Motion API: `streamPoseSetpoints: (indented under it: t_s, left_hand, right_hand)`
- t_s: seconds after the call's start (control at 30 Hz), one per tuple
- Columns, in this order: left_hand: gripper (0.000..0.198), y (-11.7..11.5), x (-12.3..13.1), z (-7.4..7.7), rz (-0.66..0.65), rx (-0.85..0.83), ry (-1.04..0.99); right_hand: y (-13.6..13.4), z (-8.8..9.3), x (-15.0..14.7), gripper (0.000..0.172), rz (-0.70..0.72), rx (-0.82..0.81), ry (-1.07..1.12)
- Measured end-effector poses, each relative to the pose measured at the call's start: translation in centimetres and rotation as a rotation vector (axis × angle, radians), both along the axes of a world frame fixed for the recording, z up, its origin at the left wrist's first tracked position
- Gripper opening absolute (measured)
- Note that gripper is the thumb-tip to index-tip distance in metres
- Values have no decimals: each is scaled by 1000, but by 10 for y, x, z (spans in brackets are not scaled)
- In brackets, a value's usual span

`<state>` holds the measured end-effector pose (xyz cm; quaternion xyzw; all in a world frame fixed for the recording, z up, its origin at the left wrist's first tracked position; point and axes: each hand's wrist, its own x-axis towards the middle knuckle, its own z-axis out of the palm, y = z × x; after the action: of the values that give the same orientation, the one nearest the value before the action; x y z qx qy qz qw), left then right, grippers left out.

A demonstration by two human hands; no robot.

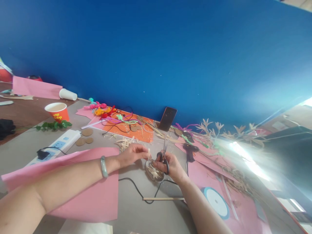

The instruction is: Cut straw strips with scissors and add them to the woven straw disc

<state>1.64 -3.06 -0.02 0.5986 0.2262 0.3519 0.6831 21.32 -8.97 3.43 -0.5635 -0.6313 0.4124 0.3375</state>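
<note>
Straw-pale and very short, the sliver [149, 152] stands nearly upright, pinched at its lower end by the fingers [142, 152] of the left hand [131, 155], which are closed on it; only a stub shows above the fingertips. It hangs just over the table [131, 208], at about 11 o'clock from the round disc [154, 171] that carries a fan of similar slivers.

Just beside it at 3 o'clock are the scissors [165, 148]; the right hand [172, 166] grips them with its fingers [159, 164] curled through the black handles, blades pointing to 12 o'clock. Whether the blades are parted is too fine to tell.

The chief risk, as I judge it, is a nicked fingertip; so little straw stands clear of the pinch that the blades would have to work very close to the left fingers. A cut scrap could also spring off and be lost in the heap of cuttings [125, 143] at 10 o'clock, where it would look like all the rest. A dropped sliver, or a nudge from the right wrist, could disturb the pieces lying on the disc.

Further out, a black cable [136, 189] runs under the right wrist and past a wooden stick [163, 198] at 6 o'clock; a sideways sweep of that arm might drag either. The left forearm lies across pink paper [97, 198], which could slide under it.
</note>
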Motion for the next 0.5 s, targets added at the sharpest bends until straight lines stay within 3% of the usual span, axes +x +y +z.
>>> streamPoseSetpoints:
  t_s: [0.27,0.5]
  left_hand:
    - [25,3,2,-2,118,-80,-76]
    - [23,3,2,0,139,-48,-51]
  right_hand:
    - [7,-3,10,27,1,201,-446]
    - [5,-8,10,31,19,229,-695]
